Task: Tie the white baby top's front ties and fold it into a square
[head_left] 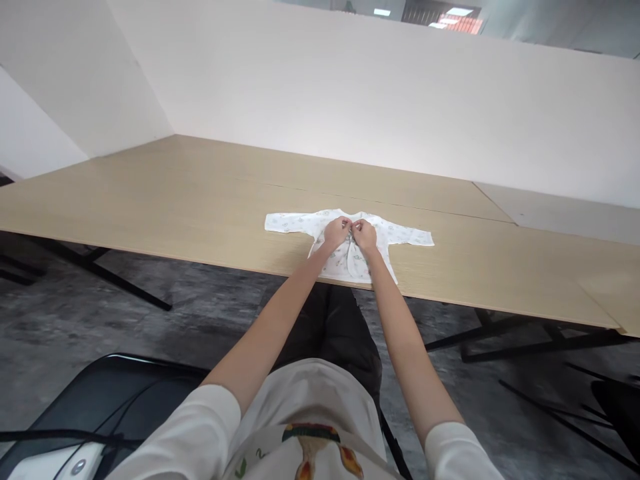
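Observation:
A small white baby shirt [410, 236] with a faint print lies spread on the wooden table, both sleeves stretched out sideways and its hem by the table's front edge. My left hand [337, 231] and my right hand [365, 235] meet at the upper middle of its front opening, just below the neckline. Fingers of each hand are pinched together on the shirt's front edges. Whether a button, snap or tie is between the fingertips is too small to tell.
The long table [200, 193] runs across the view against a white partition [350, 93]. A black chair [135, 393] stands at the lower left, bearing a white device [60, 463] and dark cables. Black table legs [115, 280] show underneath. Another dark chair [615, 407] is at the right.

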`<control>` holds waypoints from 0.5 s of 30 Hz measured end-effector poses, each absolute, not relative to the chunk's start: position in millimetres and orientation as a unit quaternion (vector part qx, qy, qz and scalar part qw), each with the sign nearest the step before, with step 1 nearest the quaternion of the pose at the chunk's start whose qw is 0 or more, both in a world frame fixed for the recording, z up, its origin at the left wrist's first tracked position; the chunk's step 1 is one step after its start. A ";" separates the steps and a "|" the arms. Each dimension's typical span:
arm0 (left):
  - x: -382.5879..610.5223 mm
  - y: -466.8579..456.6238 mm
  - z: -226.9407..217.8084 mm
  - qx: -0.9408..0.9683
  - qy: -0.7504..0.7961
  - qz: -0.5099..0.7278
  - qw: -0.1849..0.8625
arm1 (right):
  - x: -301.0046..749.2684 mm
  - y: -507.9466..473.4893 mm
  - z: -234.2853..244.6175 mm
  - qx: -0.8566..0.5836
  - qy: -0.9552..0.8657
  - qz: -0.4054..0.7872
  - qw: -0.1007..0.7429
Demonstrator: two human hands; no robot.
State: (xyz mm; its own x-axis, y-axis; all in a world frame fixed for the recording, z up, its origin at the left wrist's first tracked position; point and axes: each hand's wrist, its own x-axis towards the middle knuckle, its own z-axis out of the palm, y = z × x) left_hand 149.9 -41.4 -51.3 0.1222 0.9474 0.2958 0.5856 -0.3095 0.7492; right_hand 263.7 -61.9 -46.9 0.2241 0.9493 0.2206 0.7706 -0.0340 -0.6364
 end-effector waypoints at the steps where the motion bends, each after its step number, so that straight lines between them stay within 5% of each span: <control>1: 149.9 -41.5 -51.3 0.712 0.539 0.385 0.232 | 263.9 -61.3 -47.4 -0.707 -0.607 0.134 0.337; 15: 153.9 -35.1 -53.1 0.724 0.595 0.319 0.143 | 265.9 -57.7 -46.4 -0.729 -0.578 0.133 0.340</control>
State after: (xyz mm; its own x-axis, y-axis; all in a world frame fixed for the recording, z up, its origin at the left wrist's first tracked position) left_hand 153.9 -35.1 -53.1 0.0888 0.9524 0.2917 0.7704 -0.2513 0.5860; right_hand 265.9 -57.7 -46.4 0.2957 0.9341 0.2000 0.7536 -0.0995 -0.6498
